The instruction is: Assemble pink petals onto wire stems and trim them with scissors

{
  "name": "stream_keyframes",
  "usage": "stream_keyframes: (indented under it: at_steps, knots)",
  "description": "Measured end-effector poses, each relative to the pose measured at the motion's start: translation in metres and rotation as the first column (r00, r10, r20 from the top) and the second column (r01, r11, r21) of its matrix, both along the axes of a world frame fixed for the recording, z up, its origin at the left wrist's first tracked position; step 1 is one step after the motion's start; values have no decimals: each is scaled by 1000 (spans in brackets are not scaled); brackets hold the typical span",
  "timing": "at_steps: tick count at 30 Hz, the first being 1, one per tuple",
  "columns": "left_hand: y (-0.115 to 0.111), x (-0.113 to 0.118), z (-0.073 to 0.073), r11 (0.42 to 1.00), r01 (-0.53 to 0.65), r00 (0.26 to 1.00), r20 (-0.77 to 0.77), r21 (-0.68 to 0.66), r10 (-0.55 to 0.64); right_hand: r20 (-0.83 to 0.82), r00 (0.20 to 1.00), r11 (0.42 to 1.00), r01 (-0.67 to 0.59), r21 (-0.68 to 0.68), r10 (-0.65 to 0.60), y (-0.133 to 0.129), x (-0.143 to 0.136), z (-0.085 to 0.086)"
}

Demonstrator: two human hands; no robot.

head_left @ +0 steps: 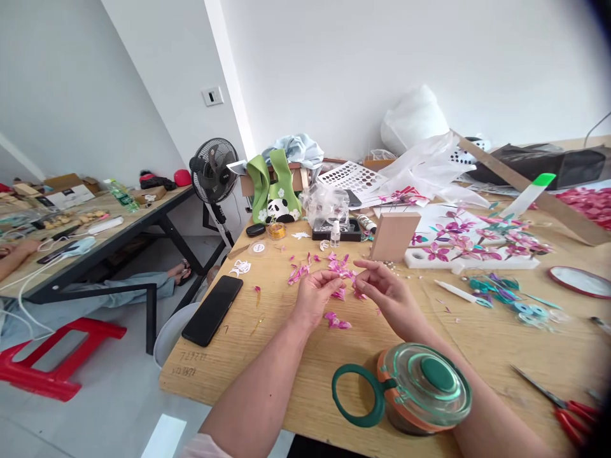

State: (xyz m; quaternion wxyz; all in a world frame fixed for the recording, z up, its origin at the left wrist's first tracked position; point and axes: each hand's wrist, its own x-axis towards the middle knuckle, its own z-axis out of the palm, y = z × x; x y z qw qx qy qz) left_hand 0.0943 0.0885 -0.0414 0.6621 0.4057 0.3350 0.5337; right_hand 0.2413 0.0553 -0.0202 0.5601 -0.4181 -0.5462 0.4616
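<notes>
My left hand [317,292] is closed in a pinch over the table, thumb against forefinger; whatever small piece lies between them is too small to name. Close beside it, my right hand [384,291] has its thumb and fingers drawn together near the left fingertips, and I cannot make out what it holds. Pink-purple petals [338,321] lie loose under and around both hands. A wooden block [394,236] stands upright just beyond the right hand. Below the right forearm sits a cup with a clear lid and green ring handle [427,385].
A black phone [212,310] lies near the left edge. Pink flowers stand in a white foam block [472,259] at right. Red-handled scissors [568,407], a white pen-like tool [456,292] and a green panda bag [277,197] are around. A fan [216,172] stands behind.
</notes>
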Motion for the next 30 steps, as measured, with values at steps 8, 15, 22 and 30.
stream_keyframes:
  at_steps: [8,15,22,30]
  knots:
    - [-2,0,-2,996,-21,995,-95,81,29,-140,989,997,25,-77,-36,-1,-1,-5]
    - [-1,0,-5,947,16,979,-199,320,50,-338,940,983,-15,-185,-49,2,-3,-2]
    - [6,-5,-14,874,45,928,-343,484,142,-491,870,936,-203,-287,38,4,-2,-6]
    - [0,-3,-5,924,73,911,-403,374,91,-373,927,946,-161,-280,48,6,1,-11]
